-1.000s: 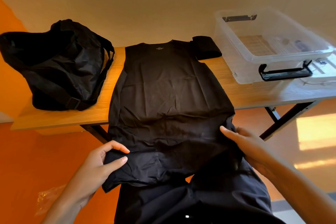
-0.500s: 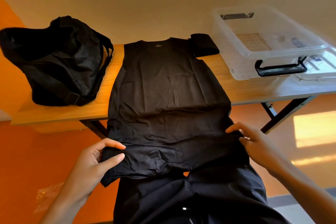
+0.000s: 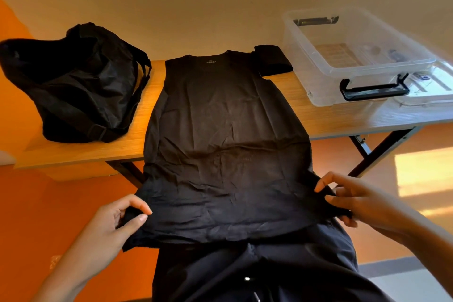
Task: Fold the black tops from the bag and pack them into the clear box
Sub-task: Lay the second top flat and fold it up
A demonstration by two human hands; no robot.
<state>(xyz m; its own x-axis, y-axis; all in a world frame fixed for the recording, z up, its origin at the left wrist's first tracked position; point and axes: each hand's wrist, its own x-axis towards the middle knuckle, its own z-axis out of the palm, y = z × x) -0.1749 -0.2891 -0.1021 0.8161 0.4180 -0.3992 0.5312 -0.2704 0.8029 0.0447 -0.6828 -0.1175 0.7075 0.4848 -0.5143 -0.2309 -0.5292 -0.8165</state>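
black top overhanging, clear box blurred

Wooden table with bag, spread top, folded top, clear box

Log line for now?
black top spread on table, hem overhanging | left hand pinches hem | right hand pinches hem | clear box open

black top spread flat, bag left, box right
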